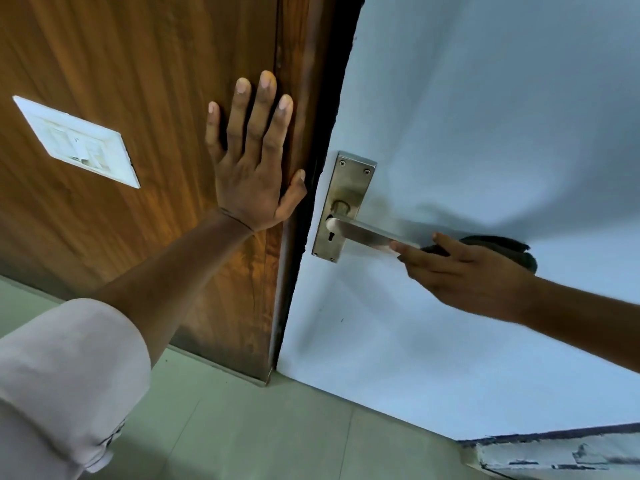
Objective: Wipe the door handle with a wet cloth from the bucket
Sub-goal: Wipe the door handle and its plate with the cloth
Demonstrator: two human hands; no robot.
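A steel lever door handle (360, 232) on a long steel backplate (349, 188) is fixed to a pale blue-white door (485, 116). My right hand (464, 275) is closed around a dark cloth (498, 247) at the free end of the lever, the cloth pressed against the handle tip. Flat against the brown wooden panel (121, 64) beside the door edge rests my left hand (256, 161), fingers spread and holding nothing. No bucket is in view.
A white switch plate (78, 142) sits on the wooden panel at left. Pale green floor tiles (259, 427) run along the bottom. A chipped, peeling door edge or ledge (561, 455) shows at lower right.
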